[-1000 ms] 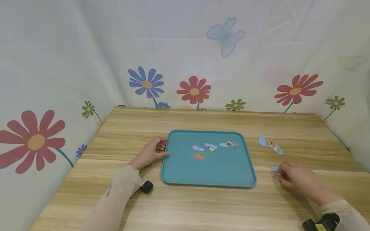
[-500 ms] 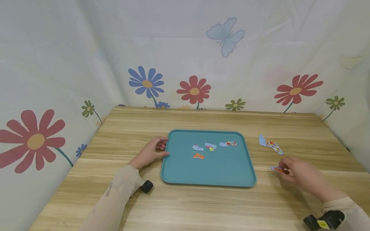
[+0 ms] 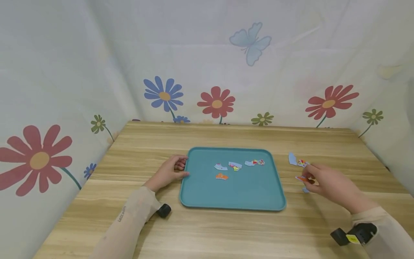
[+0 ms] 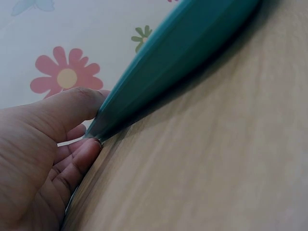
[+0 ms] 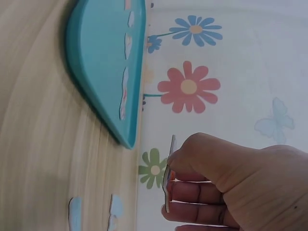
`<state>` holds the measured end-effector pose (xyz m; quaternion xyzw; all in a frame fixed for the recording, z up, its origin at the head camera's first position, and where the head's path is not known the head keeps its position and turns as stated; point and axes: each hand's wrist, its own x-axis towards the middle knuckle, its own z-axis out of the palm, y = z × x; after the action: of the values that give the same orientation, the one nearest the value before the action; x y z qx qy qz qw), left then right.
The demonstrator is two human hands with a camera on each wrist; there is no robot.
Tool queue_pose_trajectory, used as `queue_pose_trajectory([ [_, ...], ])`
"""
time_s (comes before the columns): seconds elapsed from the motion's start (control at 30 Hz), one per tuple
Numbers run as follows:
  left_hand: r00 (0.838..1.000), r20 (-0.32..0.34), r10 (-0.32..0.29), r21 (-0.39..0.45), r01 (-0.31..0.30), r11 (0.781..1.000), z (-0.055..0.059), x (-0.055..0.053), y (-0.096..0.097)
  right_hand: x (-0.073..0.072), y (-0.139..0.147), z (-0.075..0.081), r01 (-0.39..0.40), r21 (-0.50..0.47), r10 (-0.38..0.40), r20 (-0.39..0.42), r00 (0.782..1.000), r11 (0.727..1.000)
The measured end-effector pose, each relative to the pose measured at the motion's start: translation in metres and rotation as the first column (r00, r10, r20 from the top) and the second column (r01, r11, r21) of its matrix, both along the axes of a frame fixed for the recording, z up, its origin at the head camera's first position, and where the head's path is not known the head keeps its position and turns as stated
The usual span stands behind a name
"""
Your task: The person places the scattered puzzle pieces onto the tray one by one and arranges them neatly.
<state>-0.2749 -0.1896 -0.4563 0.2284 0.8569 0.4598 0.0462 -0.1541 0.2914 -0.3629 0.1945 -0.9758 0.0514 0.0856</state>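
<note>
My left hand (image 3: 168, 169) grips the left rim of a teal tray (image 3: 233, 198), thumb on the rim and fingers curled at its edge in the left wrist view. On the right, my right hand (image 3: 331, 185) pinches a flat orange-and-blue puzzle piece (image 3: 301, 178) between thumb and fingers. Seen edge-on in the right wrist view, that puzzle piece (image 5: 167, 185) is raised above the table. Below it lies a small light-blue piece (image 3: 305, 190). A plain blue piece (image 3: 292, 158) and a colourful patterned piece (image 3: 302, 163), partly hidden by the hand, lie just beyond.
Inside the tray, an orange piece (image 3: 221, 176) lies in front of a row holding a whitish-blue piece (image 3: 220, 167), a blue-and-yellow piece (image 3: 235, 166) and a long multicoloured strip (image 3: 254, 163). A flower-printed curtain (image 3: 194, 54) borders the wooden table (image 3: 226, 233) behind and at the sides.
My right hand has picked up the orange-and-blue piece and moved it up and slightly left, uncovering the small light-blue piece. My left hand stays at the tray rim.
</note>
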Motion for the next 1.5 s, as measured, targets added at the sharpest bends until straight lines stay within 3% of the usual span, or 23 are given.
queue_pose_trajectory([
  [0.2, 1.0, -0.006, 0.002, 0.007, -0.002, 1.0, -0.003, -0.001, 0.001, -0.01, -0.016, 0.003, -0.054, 0.005, 0.054, -0.022, 0.998, 0.999],
  [0.43, 1.0, -0.003, -0.014, -0.001, 0.014, 1.0, 0.03, 0.021, 0.01, -0.017, -0.034, 0.003, -0.076, -0.006, 0.076, 0.0, 0.997, 0.997],
  [0.67, 1.0, -0.012, 0.005, 0.007, -0.005, 1.0, 0.001, 0.002, 0.003, -0.026, -0.056, 0.0, -0.073, -0.008, 0.074, 0.024, 0.997, 0.997],
  [0.73, 1.0, -0.015, 0.007, 0.007, -0.007, 1.0, -0.002, 0.0, 0.001, -0.028, -0.063, -0.001, -0.075, -0.017, 0.076, 0.034, 0.997, 0.997],
  [0.97, 1.0, -0.008, -0.001, 0.02, 0.001, 1.0, -0.001, 0.0, 0.0, -0.039, -0.083, -0.013, -0.087, -0.047, 0.091, 0.071, 0.993, 0.995],
  [1.33, 1.0, 0.006, 0.01, 0.016, -0.01, 1.0, 0.005, 0.002, 0.003, -0.052, -0.109, -0.027, -0.116, -0.052, 0.117, 0.017, 0.993, 0.992],
  [1.5, 1.0, 0.009, 0.014, 0.012, -0.014, 1.0, 0.005, 0.003, 0.003, -0.056, -0.12, -0.028, -0.12, -0.067, 0.124, 0.058, 0.991, 0.991],
])
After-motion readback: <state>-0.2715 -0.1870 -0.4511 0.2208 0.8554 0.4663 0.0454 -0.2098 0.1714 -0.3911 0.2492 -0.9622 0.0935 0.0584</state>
